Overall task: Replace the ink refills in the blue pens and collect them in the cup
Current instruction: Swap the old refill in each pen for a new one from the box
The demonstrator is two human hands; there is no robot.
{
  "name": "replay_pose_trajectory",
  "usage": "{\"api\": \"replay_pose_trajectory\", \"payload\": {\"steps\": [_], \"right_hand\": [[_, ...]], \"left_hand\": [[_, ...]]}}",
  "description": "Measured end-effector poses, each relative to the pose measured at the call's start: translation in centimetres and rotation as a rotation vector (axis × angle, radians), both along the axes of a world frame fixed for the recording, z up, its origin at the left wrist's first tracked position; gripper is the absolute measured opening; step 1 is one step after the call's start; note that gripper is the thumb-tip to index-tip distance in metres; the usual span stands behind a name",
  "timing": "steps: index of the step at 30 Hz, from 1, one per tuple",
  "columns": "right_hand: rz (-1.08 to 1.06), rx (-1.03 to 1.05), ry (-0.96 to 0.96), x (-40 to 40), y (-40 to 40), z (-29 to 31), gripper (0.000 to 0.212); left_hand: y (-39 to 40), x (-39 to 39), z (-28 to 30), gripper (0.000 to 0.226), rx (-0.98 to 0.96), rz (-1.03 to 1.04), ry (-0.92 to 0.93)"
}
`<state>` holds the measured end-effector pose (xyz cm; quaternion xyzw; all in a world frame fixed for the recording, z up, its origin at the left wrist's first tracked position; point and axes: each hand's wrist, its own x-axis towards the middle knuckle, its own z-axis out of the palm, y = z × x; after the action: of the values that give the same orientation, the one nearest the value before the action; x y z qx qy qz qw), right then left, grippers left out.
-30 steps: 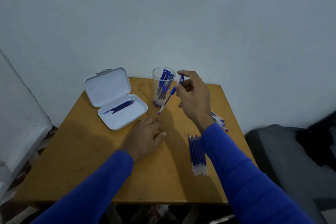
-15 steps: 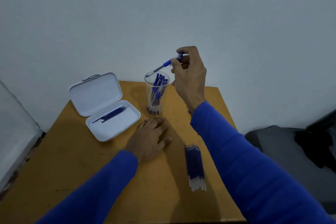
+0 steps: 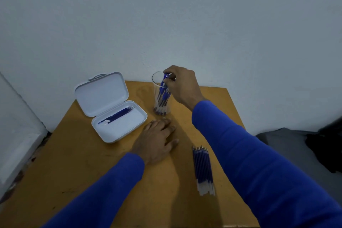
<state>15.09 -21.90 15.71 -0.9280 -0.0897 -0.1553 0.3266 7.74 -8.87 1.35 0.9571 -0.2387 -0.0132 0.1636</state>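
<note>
Pen [image 3: 165, 79] pinched upright in right hand [image 3: 182, 86] over the cup [image 3: 160, 94]; left hand [image 3: 157, 139] lies flat, empty, on the table [image 3: 103, 164].

We have one view only: a wide-angle head camera looking forward and down, close over the orange-brown wooden worktop [image 3: 88, 172], facing the pale blue-grey wall [image 3: 166, 15] at twelve o'clock, sleeves entering from six.
</note>
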Motion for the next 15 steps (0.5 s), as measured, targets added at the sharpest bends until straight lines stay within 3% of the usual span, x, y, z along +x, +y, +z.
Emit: {"api": "replay_pose_trajectory", "payload": {"steps": [6, 15], "right_hand": [[-0.003, -0.077, 0.008, 0.2, -0.1, 0.0, 0.022], [-0.101, -0.003, -0.059, -2.5, -4.0, -0.7, 0.016]], "left_hand": [[-0.1, 0.1, -0.1, 0.065, 0.014, 0.003, 0.008], [0.0, -0.1, -0.3, 0.061, -0.048, -0.015, -0.028]]}}
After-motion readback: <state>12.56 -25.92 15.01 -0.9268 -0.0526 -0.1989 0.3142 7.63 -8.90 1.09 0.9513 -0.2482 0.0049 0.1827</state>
